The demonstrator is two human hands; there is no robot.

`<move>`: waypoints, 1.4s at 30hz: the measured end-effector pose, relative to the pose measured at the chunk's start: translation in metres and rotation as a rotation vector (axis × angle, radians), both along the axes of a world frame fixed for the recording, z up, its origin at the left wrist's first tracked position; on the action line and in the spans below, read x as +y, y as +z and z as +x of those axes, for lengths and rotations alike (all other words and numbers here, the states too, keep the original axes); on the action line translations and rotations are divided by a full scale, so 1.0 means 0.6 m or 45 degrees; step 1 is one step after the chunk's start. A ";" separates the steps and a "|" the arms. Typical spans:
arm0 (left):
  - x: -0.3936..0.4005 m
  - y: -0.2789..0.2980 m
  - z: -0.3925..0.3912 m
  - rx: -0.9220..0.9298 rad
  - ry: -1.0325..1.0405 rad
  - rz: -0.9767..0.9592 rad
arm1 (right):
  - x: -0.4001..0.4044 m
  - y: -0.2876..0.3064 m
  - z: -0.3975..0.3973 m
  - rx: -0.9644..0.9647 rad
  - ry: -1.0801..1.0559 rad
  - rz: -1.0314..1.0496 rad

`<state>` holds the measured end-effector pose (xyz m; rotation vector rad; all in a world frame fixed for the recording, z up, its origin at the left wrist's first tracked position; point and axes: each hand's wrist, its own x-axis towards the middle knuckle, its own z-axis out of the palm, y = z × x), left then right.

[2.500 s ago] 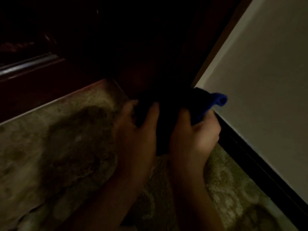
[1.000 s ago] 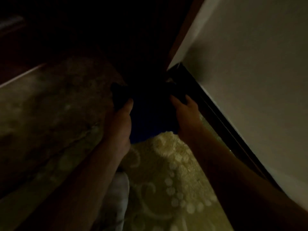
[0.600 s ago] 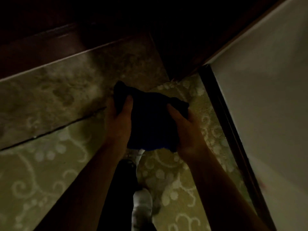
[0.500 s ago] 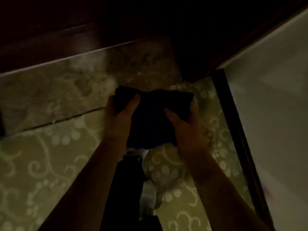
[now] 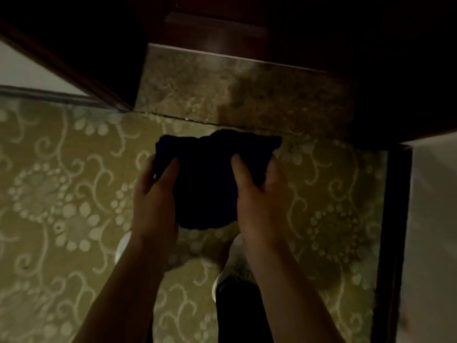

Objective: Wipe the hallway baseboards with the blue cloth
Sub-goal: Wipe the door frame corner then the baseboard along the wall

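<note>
The blue cloth point(image 5: 207, 179) looks almost black in the dim light and hangs bunched in the air in front of me, above the patterned carpet. My left hand point(image 5: 153, 199) grips its left edge, thumb on top. Its right edge is held by my right hand point(image 5: 257, 196) in the same way. A dark baseboard point(image 5: 393, 233) runs along the foot of the pale wall at the right, apart from the cloth. Another baseboard strip point(image 5: 49, 97) lies at the far left under a pale wall.
Olive carpet with pale swirls point(image 5: 61, 206) covers the floor. A stone threshold point(image 5: 247, 95) lies ahead, with a dark wooden door and frame point(image 5: 222, 30) beyond it. My white shoe point(image 5: 232, 268) and dark trouser leg point(image 5: 237, 313) show below my hands.
The view has swung from the right wall's baseboard corner down to the floor in front of the threshold. Both hands have kept hold of the cloth and pulled it away from the wall.
</note>
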<state>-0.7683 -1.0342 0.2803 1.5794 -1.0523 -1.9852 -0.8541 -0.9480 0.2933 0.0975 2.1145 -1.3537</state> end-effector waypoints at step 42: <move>-0.596 -0.360 0.309 -0.292 -0.056 0.020 | -0.620 -0.381 0.255 -0.504 -0.288 0.273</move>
